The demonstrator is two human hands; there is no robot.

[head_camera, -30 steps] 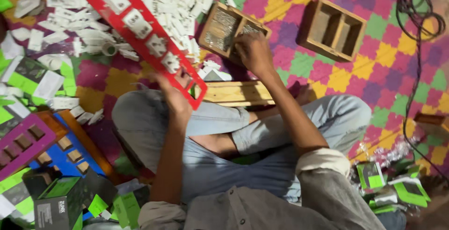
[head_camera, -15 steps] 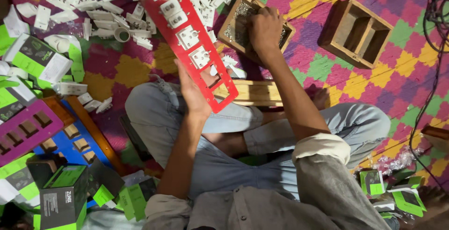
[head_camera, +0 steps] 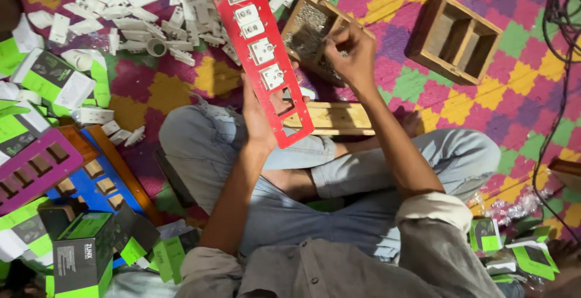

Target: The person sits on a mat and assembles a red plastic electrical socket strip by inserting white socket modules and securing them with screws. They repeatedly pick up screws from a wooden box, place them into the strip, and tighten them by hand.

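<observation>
Long red panel [head_camera: 260,56] held tilted above the lap, lower end near the knees, upper end out of view at the top edge. Four white switch modules [head_camera: 261,51] seated in its upper openings; two lower openings empty. Left hand [head_camera: 261,119] closed around the panel's lower part, thumb across the front; grip firm on the panel. Right hand [head_camera: 351,52] reached over the near wooden box [head_camera: 315,34], fingertips pinched together; grip narrow, contents of the pinch too small to tell.

Pale wooden block [head_camera: 330,118] lay on the floor mat just behind the panel's lower end, partly covered by panel and left hand. Heap of loose white switch parts [head_camera: 133,13] spread on the mat to the left of the panel, with more beyond its upper end.

Near wooden box held a layer of small grey metal pieces, partly hidden by the right hand. Second wooden box [head_camera: 455,39], well apart to the right, divided into compartments, no contents visible. Purple tray [head_camera: 33,171] and blue tray [head_camera: 100,186] at left, each with square wooden-coloured inserts. Green-and-black cartons [head_camera: 78,252] stacked at lower left; more green packets [head_camera: 517,249] at lower right. Black cable [head_camera: 560,62] along the right edge. Chequered mat [head_camera: 502,104] under everything.
</observation>
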